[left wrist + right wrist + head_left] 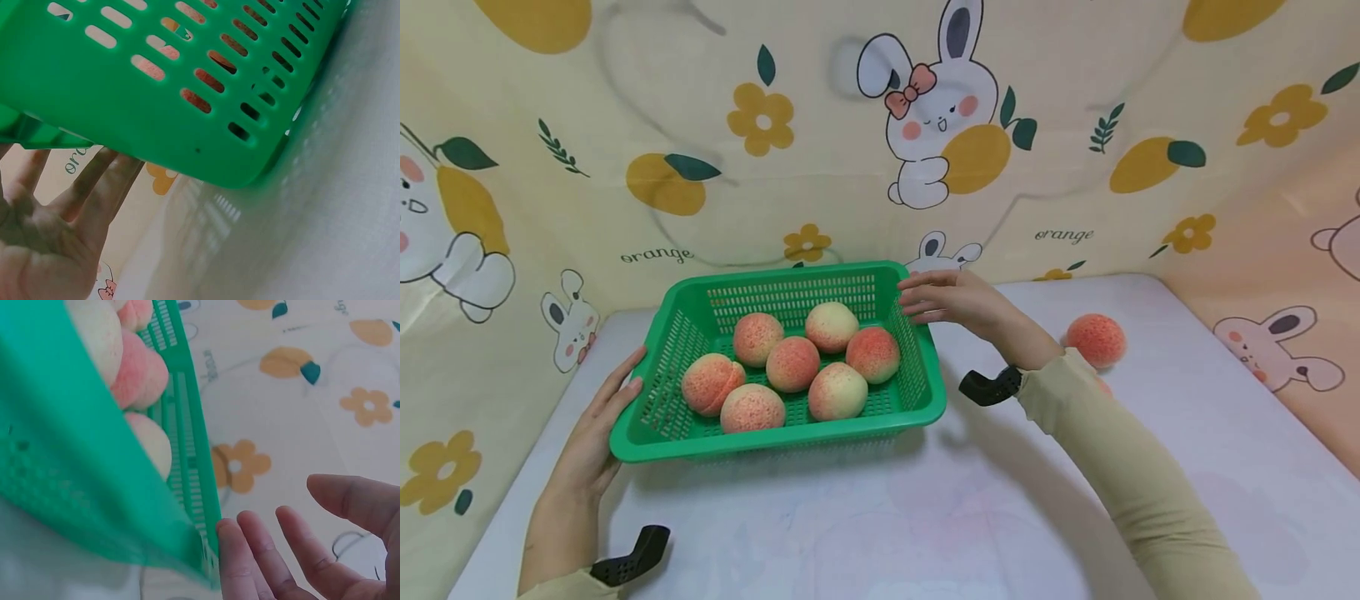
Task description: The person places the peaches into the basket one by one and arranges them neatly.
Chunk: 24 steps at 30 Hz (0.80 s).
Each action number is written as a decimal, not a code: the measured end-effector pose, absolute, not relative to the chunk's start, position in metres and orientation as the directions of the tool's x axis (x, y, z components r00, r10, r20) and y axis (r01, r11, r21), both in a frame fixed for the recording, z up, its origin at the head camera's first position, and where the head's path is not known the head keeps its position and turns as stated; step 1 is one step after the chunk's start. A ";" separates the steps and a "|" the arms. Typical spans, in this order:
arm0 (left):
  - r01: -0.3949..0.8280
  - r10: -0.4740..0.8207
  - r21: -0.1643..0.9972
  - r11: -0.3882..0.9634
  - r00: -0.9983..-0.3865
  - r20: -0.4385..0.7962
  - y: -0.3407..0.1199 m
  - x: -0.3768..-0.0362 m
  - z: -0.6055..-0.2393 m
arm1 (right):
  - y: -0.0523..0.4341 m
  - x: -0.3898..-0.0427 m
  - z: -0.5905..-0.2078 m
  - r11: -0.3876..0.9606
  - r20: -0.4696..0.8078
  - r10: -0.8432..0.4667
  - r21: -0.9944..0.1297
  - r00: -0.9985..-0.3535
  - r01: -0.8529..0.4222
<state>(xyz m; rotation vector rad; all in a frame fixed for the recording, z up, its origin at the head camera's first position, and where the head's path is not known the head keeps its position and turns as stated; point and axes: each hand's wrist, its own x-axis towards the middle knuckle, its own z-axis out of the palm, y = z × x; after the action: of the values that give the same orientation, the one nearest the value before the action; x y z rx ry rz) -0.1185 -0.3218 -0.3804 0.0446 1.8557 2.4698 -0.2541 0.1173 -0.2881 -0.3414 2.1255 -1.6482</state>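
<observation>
I see the green basket mid-table with seven peaches inside; left hand flat against its near-left corner, fingers straight, not gripping. Right hand relaxed at the far-right rim, holding nothing; one loose peach lies well right.

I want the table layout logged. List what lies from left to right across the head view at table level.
left hand → green basket holding seven peaches → right hand → loose peach on the table.
</observation>
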 end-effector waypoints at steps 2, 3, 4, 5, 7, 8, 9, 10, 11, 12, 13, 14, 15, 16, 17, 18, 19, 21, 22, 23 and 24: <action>-0.022 0.059 0.961 -0.276 -0.998 -0.006 -0.321 -0.119 -0.380 | 0.124 -0.255 -0.288 0.278 -0.174 -0.426 -0.959 -0.888 0.054; -0.022 0.060 0.961 -0.276 -0.998 -0.005 -0.321 -0.119 -0.380 | 0.128 -0.256 -0.287 0.289 -0.171 -0.417 -0.956 -0.892 0.049; -0.020 0.061 0.961 -0.276 -0.998 -0.003 -0.321 -0.119 -0.380 | 0.131 -0.256 -0.287 0.298 -0.169 -0.409 -0.954 -0.897 0.044; -0.018 0.063 0.961 -0.276 -0.998 -0.001 -0.321 -0.119 -0.380 | 0.134 -0.256 -0.287 0.309 -0.169 -0.401 -0.950 -0.900 0.041; -0.013 0.068 0.960 -0.280 -0.998 0.006 -0.321 -0.118 -0.380 | 0.140 -0.255 -0.286 0.329 -0.168 -0.390 -0.944 -0.906 0.034; -0.011 0.069 0.959 -0.282 -0.998 0.009 -0.322 -0.118 -0.380 | 0.142 -0.255 -0.286 0.337 -0.168 -0.386 -0.941 -0.907 0.031; -0.010 0.071 0.959 -0.284 -0.997 0.011 -0.322 -0.118 -0.381 | 0.145 -0.255 -0.286 0.337 -0.169 -0.380 -0.941 -0.909 0.034; -0.008 0.072 0.959 -0.285 -0.997 0.013 -0.322 -0.118 -0.381 | 0.148 -0.255 -0.286 0.337 -0.172 -0.375 -0.941 -0.911 0.039; -0.007 0.073 0.958 -0.285 -0.997 0.014 -0.323 -0.118 -0.381 | 0.151 -0.255 -0.286 0.335 -0.176 -0.369 -0.941 -0.913 0.046; -0.006 0.074 0.958 -0.286 -0.997 0.015 -0.323 -0.117 -0.382 | 0.154 -0.255 -0.286 0.330 -0.177 -0.363 -0.942 -0.915 0.051; -0.007 0.075 0.958 -0.288 -0.997 0.015 -0.324 -0.117 -0.382 | 0.157 -0.254 -0.286 0.326 -0.178 -0.358 -0.944 -0.916 0.056; -0.008 0.076 0.959 -0.285 -0.997 0.015 -0.324 -0.117 -0.382 | 0.161 -0.254 -0.286 0.322 -0.179 -0.354 -0.945 -0.918 0.060; -0.008 0.078 0.960 -0.280 -0.997 0.015 -0.324 -0.117 -0.382 | 0.165 -0.253 -0.286 0.314 -0.182 -0.349 -0.947 -0.919 0.068; -0.009 0.078 0.961 -0.275 -0.997 0.014 -0.324 -0.117 -0.383 | 0.169 -0.252 -0.287 0.307 -0.181 -0.349 -0.949 -0.920 0.070; -0.009 0.079 0.962 -0.272 -0.997 0.013 -0.324 -0.117 -0.383 | 0.173 -0.252 -0.287 0.300 -0.178 -0.348 -0.951 -0.920 0.070; -0.009 0.080 0.963 -0.270 -0.997 0.013 -0.324 -0.118 -0.383 | 0.177 -0.251 -0.286 0.295 -0.174 -0.350 -0.953 -0.920 0.068; -0.010 0.080 0.964 -0.267 -0.997 0.012 -0.324 -0.118 -0.383 | 0.181 -0.250 -0.286 0.290 -0.174 -0.349 -0.954 -0.921 0.070; -0.008 0.079 0.964 -0.265 -0.997 0.014 -0.323 -0.118 -0.382 | 0.189 -0.249 -0.286 0.275 -0.176 -0.348 -0.958 -0.921 0.079; -0.007 0.079 0.964 -0.266 -0.997 0.014 -0.323 -0.118 -0.382 | 0.192 -0.248 -0.286 0.270 -0.175 -0.347 -0.960 -0.921 0.081; -0.006 0.080 0.963 -0.268 -0.997 0.016 -0.323 -0.118 -0.382 | 0.196 -0.248 -0.286 0.270 -0.179 -0.342 -0.959 -0.922 0.086; -0.005 0.080 0.963 -0.270 -0.997 0.017 -0.322 -0.119 -0.382 | 0.200 -0.247 -0.285 0.268 -0.185 -0.336 -0.959 -0.924 0.094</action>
<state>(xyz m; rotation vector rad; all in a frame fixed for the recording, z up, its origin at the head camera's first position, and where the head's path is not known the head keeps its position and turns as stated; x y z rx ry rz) -0.1186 -0.3225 -0.3819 0.0951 1.8649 2.4599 -0.2472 0.1996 -0.2851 -0.2202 2.1933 -1.6958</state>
